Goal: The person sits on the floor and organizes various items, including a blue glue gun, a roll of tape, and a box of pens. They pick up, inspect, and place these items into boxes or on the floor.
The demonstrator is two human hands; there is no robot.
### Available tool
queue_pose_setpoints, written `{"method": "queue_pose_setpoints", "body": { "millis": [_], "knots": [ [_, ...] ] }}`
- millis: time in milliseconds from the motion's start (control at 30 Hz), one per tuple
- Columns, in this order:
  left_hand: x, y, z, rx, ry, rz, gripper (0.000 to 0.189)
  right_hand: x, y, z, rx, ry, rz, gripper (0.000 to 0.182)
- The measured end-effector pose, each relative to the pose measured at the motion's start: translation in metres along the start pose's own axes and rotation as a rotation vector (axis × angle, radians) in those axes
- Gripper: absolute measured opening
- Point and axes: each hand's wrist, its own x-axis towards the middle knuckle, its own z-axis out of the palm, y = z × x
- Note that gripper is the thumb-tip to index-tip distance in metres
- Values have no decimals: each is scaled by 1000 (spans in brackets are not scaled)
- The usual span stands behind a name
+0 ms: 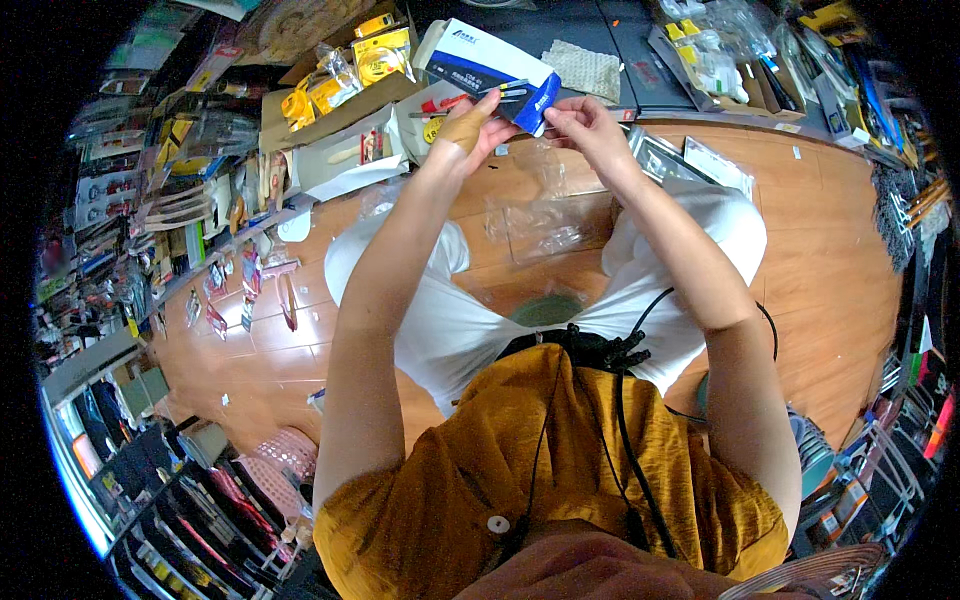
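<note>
A white and blue cardboard box (487, 64), printed with writing and a picture of slim tools, is held between my two hands above the near edge of the dark shelf. My left hand (472, 131) grips its lower left side, the thumb lying over the printed face. At the blue right end, my right hand (589, 131) pinches the corner or end flap with thumb and fingertips. What the box contains is hidden. Just behind it on the shelf lies a textured pale cloth or sheet (589, 71).
Left of my hands are an open carton (352, 82) with yellow tape measures and a white open box (352, 154). Another carton (720, 67) holds bagged goods at right. Clear plastic wrapping (555, 225) lies on the wooden floor between my legs. Packed shelves (187, 187) line the left side.
</note>
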Motion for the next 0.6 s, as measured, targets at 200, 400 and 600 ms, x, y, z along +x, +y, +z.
{"method": "queue_pose_setpoints", "body": {
  "millis": [200, 400, 600],
  "knots": [
    [0, -7, 2, 54, 22, 26, 42, 4, 9, 1, -74, -11, 4, 30],
    [-1, -9, 8, 23, 37, 26, 43, 7, 12, 1, -81, 85, -210, 32],
    [1, -13, 1, -58, 44, -28, 41, 3, 8, 5, -149, 107, -289, 32]
  ]
}}
